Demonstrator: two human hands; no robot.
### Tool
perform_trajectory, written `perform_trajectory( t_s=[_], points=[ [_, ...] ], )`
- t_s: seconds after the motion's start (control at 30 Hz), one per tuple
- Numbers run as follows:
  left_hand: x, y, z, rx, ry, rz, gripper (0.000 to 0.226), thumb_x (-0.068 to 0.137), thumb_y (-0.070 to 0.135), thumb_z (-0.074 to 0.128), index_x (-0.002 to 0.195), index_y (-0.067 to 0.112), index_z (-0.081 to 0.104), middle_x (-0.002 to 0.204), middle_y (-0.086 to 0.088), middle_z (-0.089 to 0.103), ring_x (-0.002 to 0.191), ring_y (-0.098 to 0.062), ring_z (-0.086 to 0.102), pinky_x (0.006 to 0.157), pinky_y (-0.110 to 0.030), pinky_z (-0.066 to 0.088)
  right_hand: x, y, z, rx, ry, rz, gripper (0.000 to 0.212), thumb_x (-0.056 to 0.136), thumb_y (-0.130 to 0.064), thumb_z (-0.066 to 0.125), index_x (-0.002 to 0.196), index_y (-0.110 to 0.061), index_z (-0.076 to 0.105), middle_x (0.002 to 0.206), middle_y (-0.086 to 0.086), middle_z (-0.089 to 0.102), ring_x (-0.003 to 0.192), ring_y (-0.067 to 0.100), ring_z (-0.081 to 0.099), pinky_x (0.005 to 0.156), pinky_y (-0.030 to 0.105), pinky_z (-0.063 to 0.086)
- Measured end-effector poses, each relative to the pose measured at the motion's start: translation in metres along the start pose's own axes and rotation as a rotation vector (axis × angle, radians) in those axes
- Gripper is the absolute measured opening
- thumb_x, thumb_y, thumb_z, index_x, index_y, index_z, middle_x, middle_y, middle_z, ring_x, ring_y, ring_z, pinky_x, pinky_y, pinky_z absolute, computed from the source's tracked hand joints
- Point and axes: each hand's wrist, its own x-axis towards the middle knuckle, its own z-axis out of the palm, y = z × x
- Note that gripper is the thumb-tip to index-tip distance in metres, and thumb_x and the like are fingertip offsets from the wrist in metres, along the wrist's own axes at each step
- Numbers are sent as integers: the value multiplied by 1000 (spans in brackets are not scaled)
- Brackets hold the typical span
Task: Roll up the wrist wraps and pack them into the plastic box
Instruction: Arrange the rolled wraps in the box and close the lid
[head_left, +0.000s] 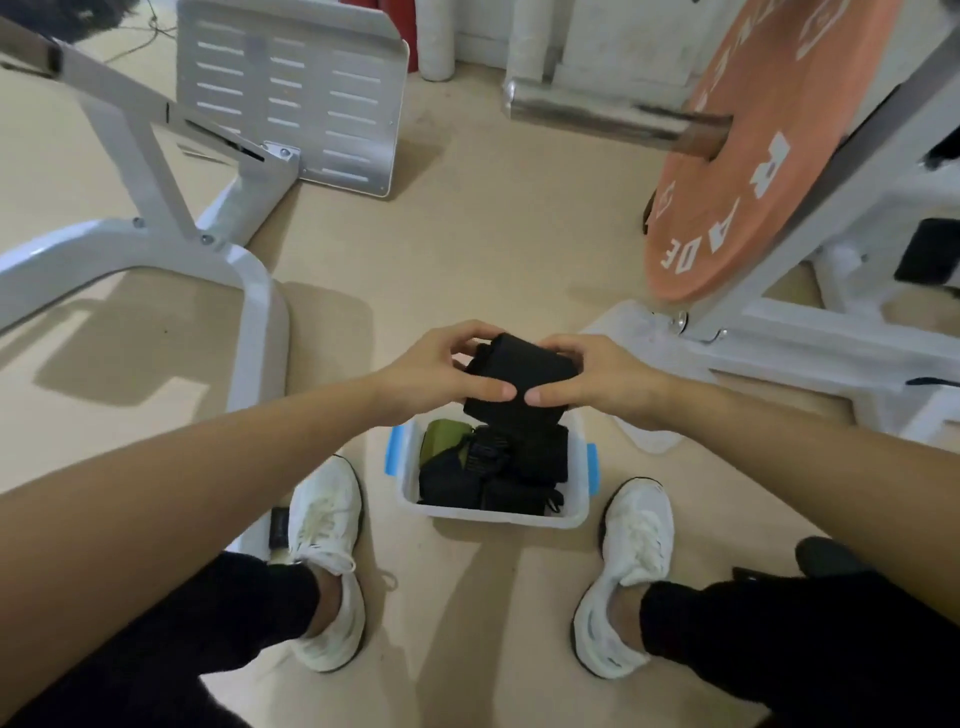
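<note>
Wrist wrap (519, 376) of black cloth, rolled into a thick bundle, is held in the air just above the far end of the plastic box (493, 517), with a loose length hanging from it down toward the box's contents. Beige floor (467, 249) carries everything. Left of the box and beyond it stands a white tubular machine frame (156, 244), and a perforated white footplate (291, 93) leans well beyond the box on that side. Right of the box and beyond it, an orange weight plate (753, 171) with white letters sits on a metal bar (597, 111), carried by a white rack (810, 332). Legs in black trousers flank the box, with a white shoe (327, 561) near its left side and another white shoe (631, 577) near its right side. The box is pale translucent plastic, open at the top, and rests on the floor between the shoes. The left hand (431, 379) grasps the wrist wrap from the left and the right hand (608, 376) from the right. The fingers (470, 332) of each curl over the far side of the bundle, and the thumbs press its near face, tips almost meeting. Inside the box several black wraps (493, 478) lie in a heap, with a green wrap (441, 439) toward the far left corner. A blue latch (393, 449) sits on the box's left wall and another blue latch (592, 462) on its right.
</note>
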Motion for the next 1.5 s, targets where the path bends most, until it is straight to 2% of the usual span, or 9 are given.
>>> perform_trajectory(
  t_s=[0.2, 0.37, 0.53, 0.7, 0.83, 1.0, 1.17, 1.33, 1.5],
  points=[
    [35, -101, 15, -62, 65, -135, 46, 87, 20, 82, 131, 22, 66, 125, -11, 67, 107, -27, 71, 84, -27, 60, 41, 95, 34, -44, 86, 52, 41, 85, -29, 81, 123, -23, 67, 116, -3, 72, 108, 17, 69, 92, 36, 59],
    [63, -161, 26, 93, 79, -241, 38, 91, 27, 77, 126, 18, 67, 119, -4, 70, 112, -21, 68, 100, -37, 56, 50, 170, 29, -541, 378, 18, 51, 82, -39, 79, 129, -24, 64, 133, 0, 58, 124, 24, 50, 103, 36, 42],
    [92, -174, 32, 297, -19, -321, 48, 95, 33, 71, 138, 15, 61, 133, -3, 65, 128, -22, 59, 108, -32, 45, 37, 221, 28, -828, 296, 23, 80, 78, -49, 79, 148, -29, 47, 166, 2, 17, 143, 34, 23, 109, 51, 29],
    [117, -178, 41, 464, 79, -377, 63, 86, 49, 77, 137, 14, 62, 133, -3, 67, 124, -22, 61, 107, -35, 48, 38, 241, 41, -790, 234, 11, 94, 82, -51, 76, 158, -32, 25, 167, -5, -22, 150, 33, 14, 114, 53, 26],
    [94, -197, 72, 106, 444, -419, 86, 68, 48, 91, 140, 18, 53, 130, 0, 62, 119, -17, 61, 105, -35, 51, 39, 244, 44, -742, 280, -30, 91, 81, -50, 76, 157, -33, 29, 168, -6, -20, 150, 33, 16, 116, 54, 25],
    [76, -202, 106, -107, 603, -323, 78, 78, 32, 88, 143, 17, 48, 127, 7, 57, 118, -11, 57, 100, -24, 48, 41, 249, 49, -672, 358, -87, 89, 77, -50, 79, 153, -32, 36, 170, -4, -11, 148, 32, 22, 114, 48, 28],
    [82, -208, 87, -33, 482, -320, 61, 80, 36, 84, 134, 21, 59, 123, 7, 63, 115, -15, 63, 100, -35, 55, 40, 252, 50, -610, 384, -116, 84, 78, -46, 80, 151, -29, 42, 170, -7, -7, 146, 27, 23, 114, 38, 29],
    [101, -193, 55, 77, 139, -475, 53, 85, 31, 83, 133, 22, 62, 119, 1, 65, 107, -20, 65, 78, -30, 58, 40, 252, 50, -572, 388, -115, 80, 80, -43, 80, 150, -29, 43, 169, -11, -8, 147, 24, 21, 113, 33, 27],
    [112, -206, 76, 189, 360, -425, 61, 82, 42, 83, 133, 19, 59, 115, 4, 61, 110, -19, 62, 91, -30, 52, 39, 251, 50, -554, 388, -104, 79, 80, -42, 80, 149, -29, 44, 169, -12, -7, 146, 23, 21, 111, 31, 27]
  ],
)
